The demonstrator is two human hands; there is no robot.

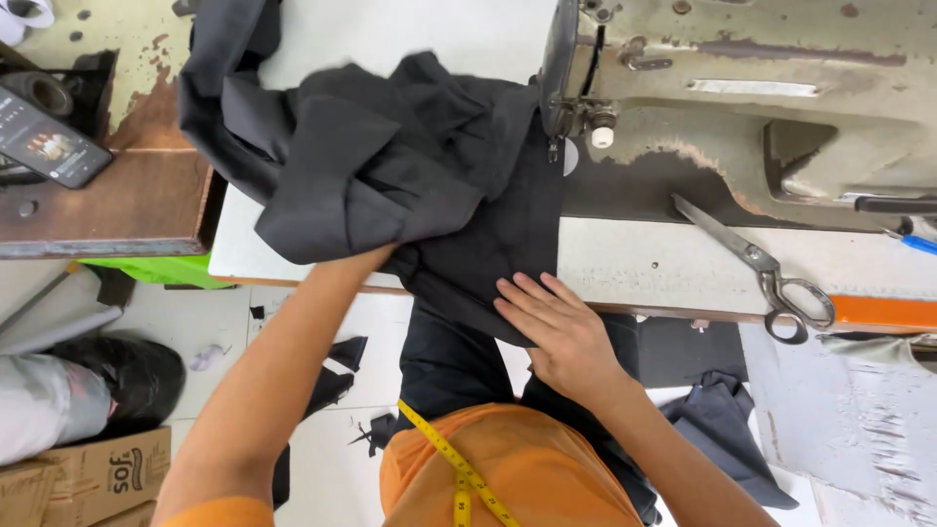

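The right hand [558, 327] lies flat and open on the dark fabric [410, 176]. The left hand is buried under that cloth, grip unseen; scissors [766, 268] lie right of the right hand

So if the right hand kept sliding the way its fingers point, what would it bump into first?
The right hand lies flat on the dark fabric, fingers pointing up and left. It would probably first meet the bunched folds of that fabric, though their height is hard to judge.
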